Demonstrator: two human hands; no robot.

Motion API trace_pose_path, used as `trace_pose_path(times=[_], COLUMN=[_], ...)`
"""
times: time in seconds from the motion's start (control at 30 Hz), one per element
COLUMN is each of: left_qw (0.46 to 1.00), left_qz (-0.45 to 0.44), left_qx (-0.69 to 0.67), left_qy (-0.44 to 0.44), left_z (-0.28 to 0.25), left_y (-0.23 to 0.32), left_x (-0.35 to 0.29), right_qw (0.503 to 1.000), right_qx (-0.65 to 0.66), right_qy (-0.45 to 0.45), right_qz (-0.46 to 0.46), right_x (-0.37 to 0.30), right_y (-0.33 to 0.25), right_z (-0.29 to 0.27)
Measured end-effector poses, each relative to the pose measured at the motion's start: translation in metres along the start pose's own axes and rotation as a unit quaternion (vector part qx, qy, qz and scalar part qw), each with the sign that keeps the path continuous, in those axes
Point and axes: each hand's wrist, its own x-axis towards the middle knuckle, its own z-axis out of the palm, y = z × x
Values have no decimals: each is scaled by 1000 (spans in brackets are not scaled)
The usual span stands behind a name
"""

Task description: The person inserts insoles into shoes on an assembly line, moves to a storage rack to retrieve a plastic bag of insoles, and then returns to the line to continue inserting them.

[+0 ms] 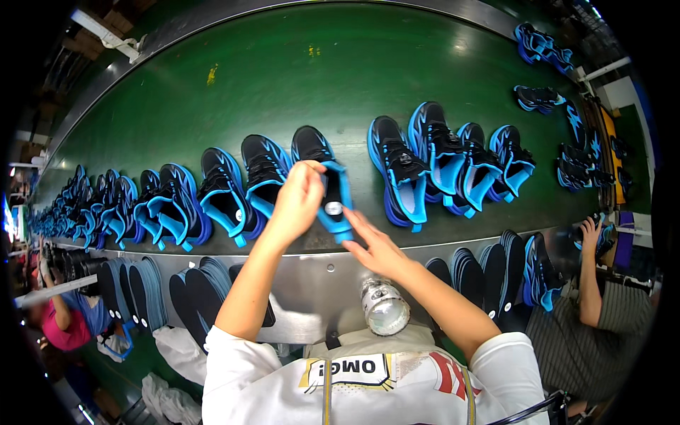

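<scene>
A black and blue sneaker (312, 144) lies on the green belt straight ahead, its heel toward me and a whitish oval mark inside its opening. My left hand (301, 195) is at the left side of that opening, fingers curled in on the sneaker's edge; its fingertips are partly hidden. My right hand (379, 248) reaches the heel from the right, fingers stretched out and thumb apart, touching the blue rim. Just left of my left hand sits another sneaker (262, 159) of the same kind.
A long row of matching sneakers (170, 198) runs left along the belt (283, 71); several more sneakers (404, 166) stand to the right. Stacked insoles (145, 287) line the near metal edge, beside a clear jar (387, 312). A co-worker's hand (590, 234) is at far right.
</scene>
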Motion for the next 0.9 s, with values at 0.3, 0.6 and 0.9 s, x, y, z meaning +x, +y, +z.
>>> trace_pose_path(times=[0.3, 0.6, 0.9], left_qw=[985, 953, 941], left_qz=[-147, 136, -4], left_qx=[-86, 245, 272], left_qy=[0, -116, -199], left_z=[29, 122, 102], left_y=[12, 1, 21], left_x=[12, 34, 80], right_qw=[888, 856, 846], right_qx=[-357, -314, -352], right_qy=[282, 247, 86], right_qz=[63, 327, 391], right_x=[-141, -273, -250], right_y=[43, 100, 78], right_z=[-86, -99, -121])
